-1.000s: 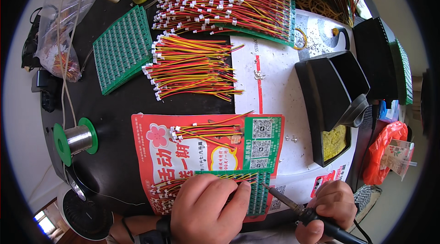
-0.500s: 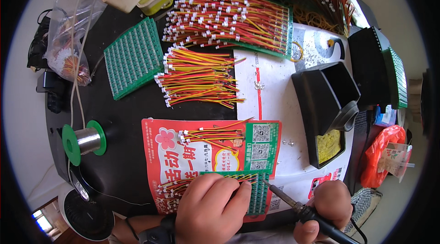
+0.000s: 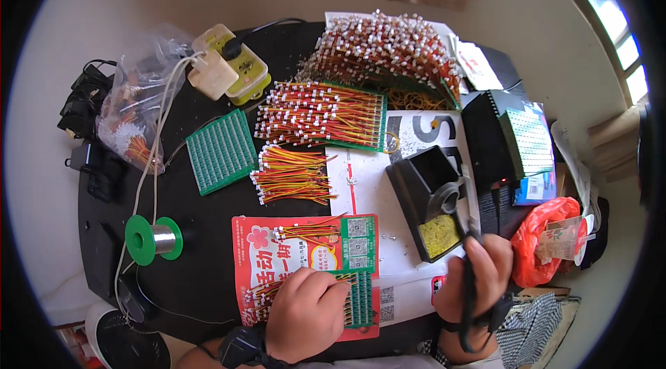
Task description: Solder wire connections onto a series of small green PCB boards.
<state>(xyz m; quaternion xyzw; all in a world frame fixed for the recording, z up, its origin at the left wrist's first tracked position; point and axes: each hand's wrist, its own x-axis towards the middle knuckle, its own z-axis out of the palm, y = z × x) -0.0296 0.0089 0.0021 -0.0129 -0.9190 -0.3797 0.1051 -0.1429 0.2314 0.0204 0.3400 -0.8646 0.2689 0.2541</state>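
Note:
My left hand (image 3: 307,315) rests over a green circuit board panel (image 3: 359,299), its fingers curled and pressed together. What they pinch is hidden; red and yellow wires (image 3: 267,291) with white connectors stick out beside it. The panel lies on a red printed sheet (image 3: 248,258), where a small loose bunch of wires (image 3: 309,232) lies farther up. My right hand (image 3: 480,277) is closed around a black soldering iron (image 3: 469,289), raised beside the yellow sponge (image 3: 440,236) of the black iron stand (image 3: 423,182). The iron's tip is hard to make out.
A solder spool (image 3: 142,241) stands at left. Behind the sheet lie a wire bundle (image 3: 291,176), bare green panels (image 3: 220,152) and wired panels (image 3: 322,114). A black box (image 3: 489,136) and a red plastic bag (image 3: 531,247) are at right. Solder bits dot the white sheet (image 3: 368,192).
My right hand has lifted the soldering iron away from the panel and turned it upright near the sponge. My left hand stays on the panel. The view has tilted up and shows more wall.

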